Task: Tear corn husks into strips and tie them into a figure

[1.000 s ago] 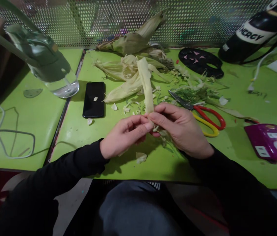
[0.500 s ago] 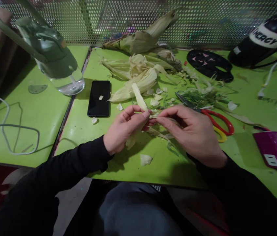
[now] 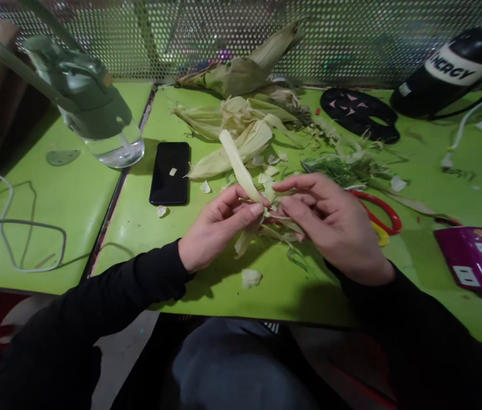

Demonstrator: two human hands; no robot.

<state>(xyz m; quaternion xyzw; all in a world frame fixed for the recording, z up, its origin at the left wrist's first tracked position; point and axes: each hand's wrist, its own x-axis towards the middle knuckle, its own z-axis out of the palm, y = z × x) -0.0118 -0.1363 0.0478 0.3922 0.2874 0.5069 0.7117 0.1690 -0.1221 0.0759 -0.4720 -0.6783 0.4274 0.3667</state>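
A person in black sleeves (image 3: 134, 282) sits at a green worktop (image 3: 138, 233), a loose husk scrap (image 3: 251, 278) lying near its front edge. Just beyond, the left hand (image 3: 224, 225) pinches a pale husk strip (image 3: 239, 164) between thumb and fingers, the strip slanting up and away above the worktop. The right hand (image 3: 333, 225) meets it at the strip's lower end, fingers curled and forefinger raised among thin shreds; whether it grips any cannot be told. To the right sits a purple socket unit (image 3: 476, 256), with red-and-yellow-handled scissors (image 3: 392, 217) partly hidden behind the right hand. A dark phone (image 3: 166, 185), a small flake on its screen, lies to the left. Farther back, pale corn husks (image 3: 241, 117) spread beside green shreds (image 3: 335, 163), between a clear-based green bottle (image 3: 96, 102) and a black bottle (image 3: 454, 68) lettered in part "NERGY." A perforated screen (image 3: 117, 65) backs the scene.
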